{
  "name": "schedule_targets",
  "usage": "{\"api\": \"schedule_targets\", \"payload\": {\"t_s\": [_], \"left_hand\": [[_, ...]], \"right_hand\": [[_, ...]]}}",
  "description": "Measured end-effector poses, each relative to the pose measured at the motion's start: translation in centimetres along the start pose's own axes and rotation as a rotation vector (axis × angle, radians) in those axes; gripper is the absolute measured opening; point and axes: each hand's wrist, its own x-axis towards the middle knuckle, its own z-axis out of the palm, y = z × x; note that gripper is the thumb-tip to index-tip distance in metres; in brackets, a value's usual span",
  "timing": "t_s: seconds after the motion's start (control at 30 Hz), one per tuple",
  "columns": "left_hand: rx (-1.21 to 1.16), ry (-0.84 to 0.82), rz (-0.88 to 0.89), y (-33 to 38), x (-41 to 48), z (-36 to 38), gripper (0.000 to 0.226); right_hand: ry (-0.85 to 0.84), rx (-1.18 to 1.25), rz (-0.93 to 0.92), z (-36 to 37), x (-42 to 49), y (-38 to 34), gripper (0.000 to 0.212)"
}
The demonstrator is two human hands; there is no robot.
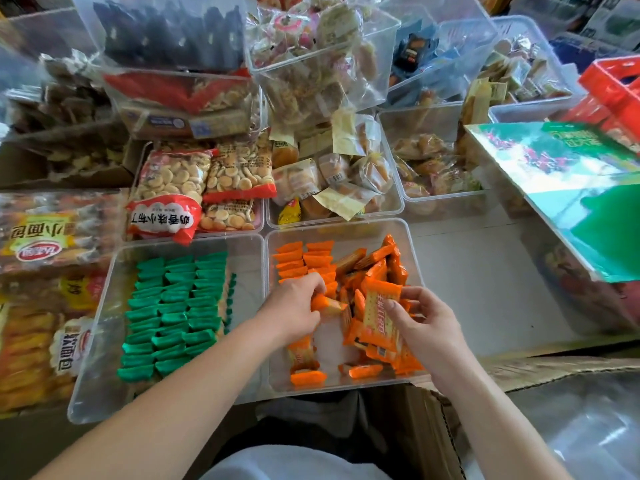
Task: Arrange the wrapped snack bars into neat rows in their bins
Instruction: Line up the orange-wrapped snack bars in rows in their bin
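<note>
Clear plastic bins of packed snacks crowd the bench (485,271) on every side. Both hands are inside the near right bin (346,226). The left hand (294,306) has its fingers curled round one orange bar (327,303) and pinches it low over the bin floor. The right hand (429,323) holds another orange bar (381,313) upright between thumb and fingers. Around them, loose orange bars (377,268) lie in a heap on the right side, while tidy orange rows (301,259) stand in the far left corner. Just beside, in the left bin (100,323), green bars (173,313) stand in three neat rows. Behind these are biscuit bags (166,188), and at the right a green box (571,174) lies tilted.
</note>
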Motion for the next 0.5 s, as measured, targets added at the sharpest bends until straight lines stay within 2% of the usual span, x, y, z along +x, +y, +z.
{"api": "schedule_targets", "payload": {"t_s": [0.1,0.3,0.4,0.5], "left_hand": [[0.073,-0.001,0.039,-0.2,1.9,1.4,0.030],[0.227,-0.053,0.118,-0.8,3.8,2.3,0.050],[0.222,-0.041,0.146,-0.7,4.2,1.5,0.058],[0.237,-0.049,0.113,-0.6,4.4,1.2,0.038]], "right_hand": [[-0.019,0.062,0.011,-0.2,-0.2,-0.2,0.015],[-0.074,0.164,0.044,-1.0,0.2,-0.2,0.020],[-0.075,0.169,0.044,-1.0,0.7,0.0,0.019],[-0.073,0.167,0.050,-0.8,1.2,-0.1,0.020]]}}
